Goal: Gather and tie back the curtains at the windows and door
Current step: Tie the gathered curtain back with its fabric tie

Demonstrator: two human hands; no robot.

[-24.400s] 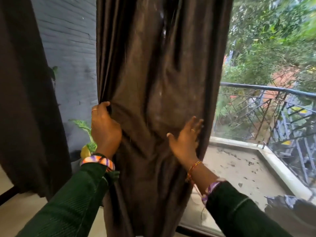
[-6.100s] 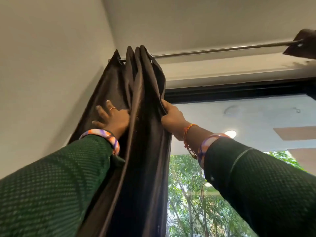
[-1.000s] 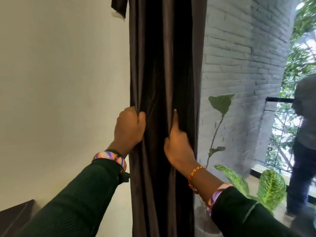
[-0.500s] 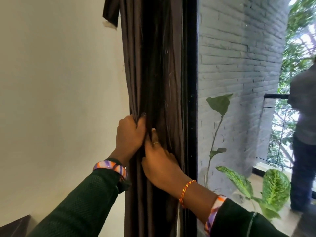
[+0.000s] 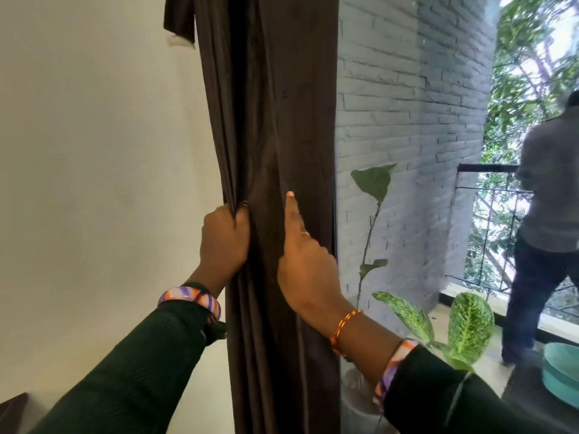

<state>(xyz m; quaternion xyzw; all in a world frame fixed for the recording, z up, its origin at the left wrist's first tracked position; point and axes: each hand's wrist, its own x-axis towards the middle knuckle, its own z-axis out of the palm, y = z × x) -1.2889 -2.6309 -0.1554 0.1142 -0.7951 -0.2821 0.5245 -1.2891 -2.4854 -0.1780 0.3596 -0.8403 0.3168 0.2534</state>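
Observation:
A dark brown curtain (image 5: 275, 104) hangs bunched in a narrow column against the white wall, at the left edge of the glass door. My left hand (image 5: 224, 242) is fisted around the curtain's left folds at waist height. My right hand (image 5: 305, 264) lies flat on the front of the bundle, thumb pointing up, its fingers wrapped around the right edge and hidden behind the cloth. A short brown fabric strap (image 5: 178, 17) dangles from the wall at the upper left of the curtain.
Through the glass stand a grey brick wall (image 5: 407, 120), a potted plant with large leaves (image 5: 463, 330) and a balcony railing (image 5: 488, 195). A person (image 5: 545, 220) stands on the balcony at the right. Teal bowls (image 5: 562, 374) sit at the lower right.
My right hand has slid from beside the left hand to the curtain's right edge, spreading across the bundle. The left hand keeps its grip. The view has shifted slightly.

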